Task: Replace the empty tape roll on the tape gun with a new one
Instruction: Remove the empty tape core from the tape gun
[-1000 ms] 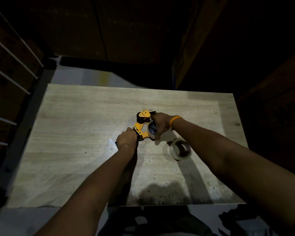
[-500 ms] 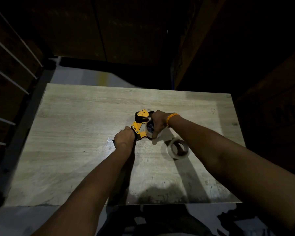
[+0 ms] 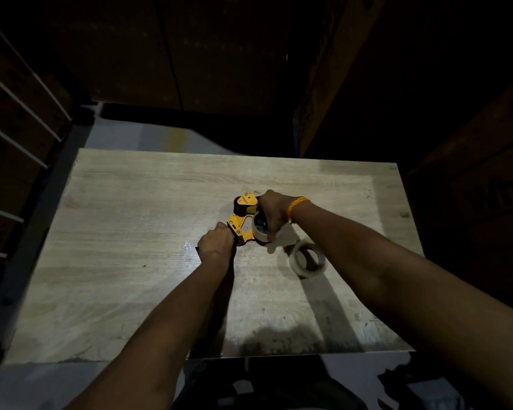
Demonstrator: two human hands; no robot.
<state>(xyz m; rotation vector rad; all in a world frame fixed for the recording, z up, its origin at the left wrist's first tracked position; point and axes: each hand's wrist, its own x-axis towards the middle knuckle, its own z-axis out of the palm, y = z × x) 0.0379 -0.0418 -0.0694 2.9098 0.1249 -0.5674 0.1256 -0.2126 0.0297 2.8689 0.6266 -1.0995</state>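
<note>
Tape gun (image 3: 241,221), yellow and black, lies near the centre of the wooden table (image 3: 116,232), nose toward 12 o'clock. The left hand (image 3: 216,244) is clenched around its handle at the 7 o'clock end. The right hand (image 3: 271,213), an orange band (image 3: 297,206) at its wrist, has its fingers closed over the mounted tape roll (image 3: 259,230) on the gun's 3 o'clock side. A second tape roll (image 3: 307,260), pale and translucent, lies flat on the table just beside, at 4 o'clock from the gun, untouched.

Handling, as judged: the gun looks rigid and light, best steadied by the handle; its cutter end is to be avoided. Either roll appears stiff and light, smooth on its face, best gripped across the rim.

Compared with a second ago, both hands keep the same grips; gun and hands sit slightly nearer 12 o'clock. The loose roll has not been disturbed.
</note>
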